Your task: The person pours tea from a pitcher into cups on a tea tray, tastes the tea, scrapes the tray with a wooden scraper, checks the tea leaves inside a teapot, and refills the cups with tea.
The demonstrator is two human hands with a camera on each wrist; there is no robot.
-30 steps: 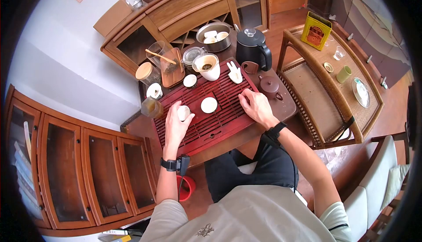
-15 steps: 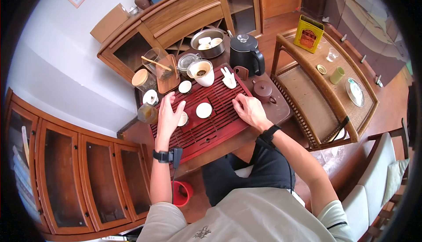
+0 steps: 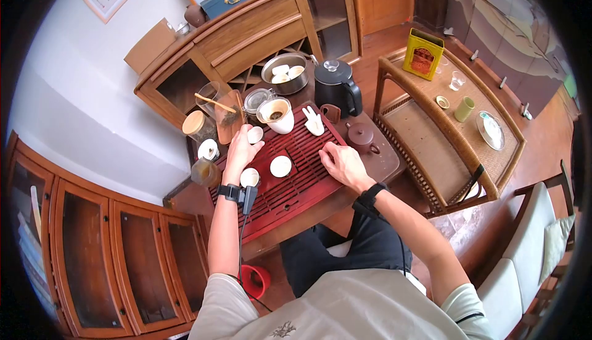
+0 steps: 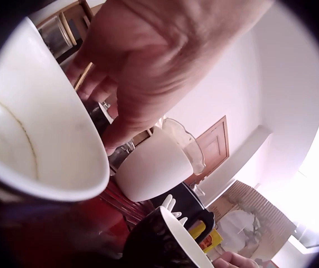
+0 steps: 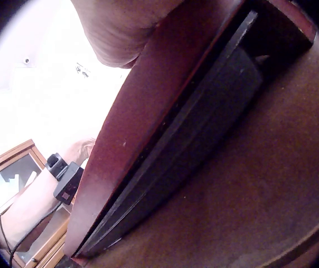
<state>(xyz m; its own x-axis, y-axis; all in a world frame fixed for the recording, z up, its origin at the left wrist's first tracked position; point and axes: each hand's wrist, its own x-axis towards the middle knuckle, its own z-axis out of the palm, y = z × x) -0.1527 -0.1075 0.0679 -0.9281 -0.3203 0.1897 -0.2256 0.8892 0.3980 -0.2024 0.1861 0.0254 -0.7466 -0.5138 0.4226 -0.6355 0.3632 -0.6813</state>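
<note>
My left hand (image 3: 242,153) reaches over the left part of the red slatted tea tray (image 3: 296,198), thumb and fingers around a small teacup (image 3: 254,134) with a white inside. In the left wrist view, the left hand (image 4: 148,61) mostly hides that cup. A second teacup (image 3: 250,178) stands by the left wrist, its white inside large in the left wrist view. A third teacup (image 3: 280,166), dark outside, sits mid-tray. My right hand (image 3: 343,164) rests loosely curled at the tray's right edge, holding nothing.
Behind the hands stand a white filter pot (image 3: 277,121), a white hand figurine (image 3: 314,121), a black kettle (image 3: 336,87) and a metal bowl (image 3: 290,87). A brown teapot (image 3: 361,135) is right of the tray. A glass pitcher (image 3: 205,172) and lidded jar (image 3: 196,127) are left.
My left hand has moved from the near teacup, left it standing on the tray, and gone forward to the farther one, which it now grips. The right hand stays at the tray edge.
</note>
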